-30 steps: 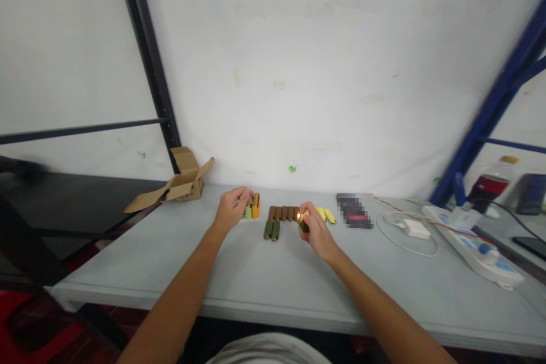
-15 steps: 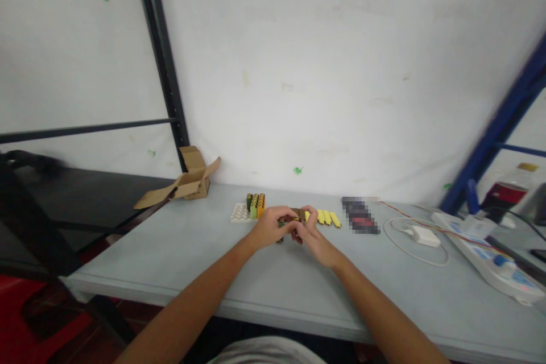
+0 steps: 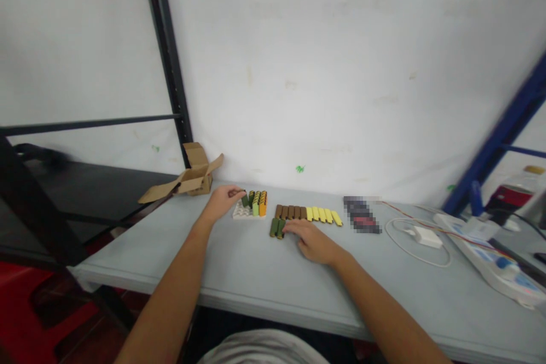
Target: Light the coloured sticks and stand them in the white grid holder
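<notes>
My left hand [image 3: 226,200] pinches a dark green lighter [image 3: 245,201] over the white tray [image 3: 242,212]. Standing in the tray, right of that lighter, are rows of dark green, light green [image 3: 255,208] and orange lighters [image 3: 263,206]. Two more dark green lighters [image 3: 273,227] lie flat on the table. At the right one of this pair, the fingertips of my right hand [image 3: 313,239] touch its edge, fingers stretched out and thumb apart. Behind them lie several brown lighters [image 3: 291,212] side by side, continued to the right by several yellow lighters [image 3: 322,214].
An opened cardboard box [image 3: 198,177] stands at the back left. To the right are a blurred-out dark item [image 3: 362,215], a white adapter with cable [image 3: 427,237] and a long power strip [image 3: 486,264]. A white wall [image 3: 273,79] closes the table's back.
My hands were together in front of the lighters. My left hand has moved left to the tray with a dark green lighter; my right hand has lowered beside the flat dark green pair.
</notes>
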Demonstrator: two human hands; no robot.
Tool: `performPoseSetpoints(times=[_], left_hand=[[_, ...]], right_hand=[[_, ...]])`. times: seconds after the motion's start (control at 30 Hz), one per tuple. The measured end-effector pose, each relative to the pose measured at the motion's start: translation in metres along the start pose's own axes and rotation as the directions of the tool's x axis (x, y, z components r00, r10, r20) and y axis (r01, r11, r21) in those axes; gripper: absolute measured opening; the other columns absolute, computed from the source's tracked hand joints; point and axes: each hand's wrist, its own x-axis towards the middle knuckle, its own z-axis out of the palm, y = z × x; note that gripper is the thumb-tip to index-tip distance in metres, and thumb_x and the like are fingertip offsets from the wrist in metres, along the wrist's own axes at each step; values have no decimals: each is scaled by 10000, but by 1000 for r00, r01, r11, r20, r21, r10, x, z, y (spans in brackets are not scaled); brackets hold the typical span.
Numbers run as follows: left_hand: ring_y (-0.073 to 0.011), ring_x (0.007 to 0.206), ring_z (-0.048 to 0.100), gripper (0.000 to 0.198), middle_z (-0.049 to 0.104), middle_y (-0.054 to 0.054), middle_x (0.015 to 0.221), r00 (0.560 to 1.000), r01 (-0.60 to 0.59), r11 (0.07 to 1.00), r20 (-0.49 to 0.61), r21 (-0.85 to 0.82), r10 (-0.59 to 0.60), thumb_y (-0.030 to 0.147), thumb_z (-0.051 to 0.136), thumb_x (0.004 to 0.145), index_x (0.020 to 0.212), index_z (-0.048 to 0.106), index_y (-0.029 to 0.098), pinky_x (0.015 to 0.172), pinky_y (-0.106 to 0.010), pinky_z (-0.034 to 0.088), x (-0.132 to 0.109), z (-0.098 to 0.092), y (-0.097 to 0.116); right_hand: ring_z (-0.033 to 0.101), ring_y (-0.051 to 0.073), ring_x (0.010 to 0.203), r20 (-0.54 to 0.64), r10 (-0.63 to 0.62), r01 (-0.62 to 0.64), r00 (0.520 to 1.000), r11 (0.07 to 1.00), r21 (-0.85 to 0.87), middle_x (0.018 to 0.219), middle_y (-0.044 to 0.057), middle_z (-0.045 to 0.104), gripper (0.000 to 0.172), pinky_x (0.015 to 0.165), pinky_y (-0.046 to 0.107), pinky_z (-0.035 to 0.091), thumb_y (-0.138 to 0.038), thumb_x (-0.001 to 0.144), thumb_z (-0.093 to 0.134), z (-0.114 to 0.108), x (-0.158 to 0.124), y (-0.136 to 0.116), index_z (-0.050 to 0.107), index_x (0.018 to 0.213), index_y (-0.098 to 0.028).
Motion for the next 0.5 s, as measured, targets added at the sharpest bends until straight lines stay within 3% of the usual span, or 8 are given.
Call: performPoseSetpoints(times=[0.17, 0.4, 0.5], left_hand=[[-220, 697, 676, 355, 757, -56, 754, 985, 1, 1000, 173, -28, 4, 496, 654, 757, 829, 753, 163, 649, -299, 493, -2, 9, 3], [-218, 714, 660, 349, 757, -47, 769, 991, -42, 998, 130, 45, 35, 509, 648, 759, 838, 756, 186, 665, -299, 490, -1, 15, 3], [-210, 683, 645, 344, 748, -42, 736, 993, -49, 996, 109, 78, 41, 506, 652, 755, 826, 758, 187, 644, -291, 474, -1, 15, 4]], right_hand=[[491, 264, 1281, 39, -22, 28, 999, 988, -151, 1407, 148, 529, 657, 1078, 470, 405, 37, 733, 438, 2, 5, -6, 575, 1339, -176], [557, 237, 1084, 36, 2, 6, 999, 979, -206, 1170, 139, 603, 592, 970, 407, 471, 21, 823, 414, 0, 8, -9, 559, 1362, -175], [543, 243, 1091, 1, 0, 0, 1000, 975, -224, 1193, 139, 573, 535, 973, 410, 465, -3, 825, 459, -1, 8, -11, 605, 1307, -185]])
